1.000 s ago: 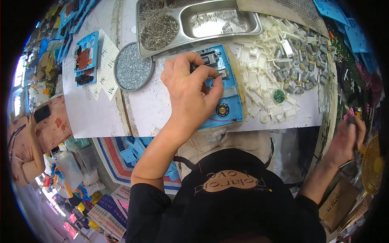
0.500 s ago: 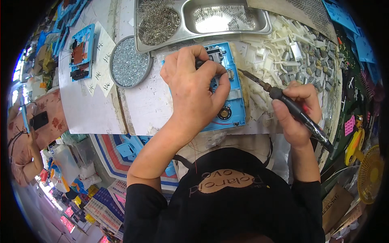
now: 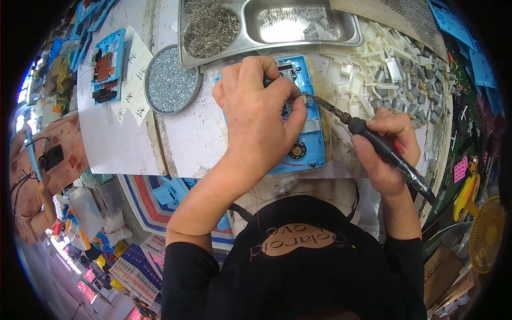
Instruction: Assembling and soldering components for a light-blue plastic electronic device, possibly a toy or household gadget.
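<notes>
On the table in front of me lies a blue plastic casing [image 3: 314, 136] with a round speaker-like part and dark parts inside. My left hand [image 3: 258, 109] rests over it, hiding much of the casing. Its thumb and index finger are pinched near the casing's right side, and what they hold I cannot make out. My right hand [image 3: 392, 149] is closed round the black handle of a soldering iron [image 3: 373, 138]. The iron slants up and left, its thin tip at the casing's right side, close to my left fingertips; exact contact is hard to tell.
A round grey dish [image 3: 172, 80] of small metal pieces stands left, beside another blue casing [image 3: 108, 66]. Behind is a metal tray [image 3: 296, 45] with springs. White plastic parts [image 3: 368, 64] and grey cylinders are heaped right. A yellow fan [image 3: 486, 234] stands lower right; another person's arm [image 3: 42, 213] shows far left.
My right hand has moved slightly left, bringing the soldering iron's tip from beside the casing to its right side by my left fingers. The left hand has barely shifted.
</notes>
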The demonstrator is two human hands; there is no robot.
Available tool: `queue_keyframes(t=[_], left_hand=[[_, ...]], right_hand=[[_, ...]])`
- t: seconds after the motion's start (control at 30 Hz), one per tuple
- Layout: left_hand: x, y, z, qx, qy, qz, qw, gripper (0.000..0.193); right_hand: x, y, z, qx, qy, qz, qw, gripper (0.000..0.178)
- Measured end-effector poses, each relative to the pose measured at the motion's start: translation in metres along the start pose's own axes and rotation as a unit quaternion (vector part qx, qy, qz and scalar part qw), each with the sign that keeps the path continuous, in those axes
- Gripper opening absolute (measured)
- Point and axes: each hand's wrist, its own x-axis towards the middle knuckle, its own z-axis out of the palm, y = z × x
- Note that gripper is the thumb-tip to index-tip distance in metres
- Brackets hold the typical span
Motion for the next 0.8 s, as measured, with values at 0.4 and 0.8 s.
queue_keyframes(t=[0.4,0.8], left_hand=[[0.0006,0.0032,0.0001,-0.003,-0.009,-0.004,1.0,0.011],[0.0004,0.004,0.0003,0.005,-0.005,-0.002,1.0,0.011]], right_hand=[[0.004,-0.002,-0.0004,-0.054,-0.023,-0.023,0.998,0.029],[0.0043,-0.0039,-0.003,-0.06,-0.017,-0.027,0.998,0.028]])
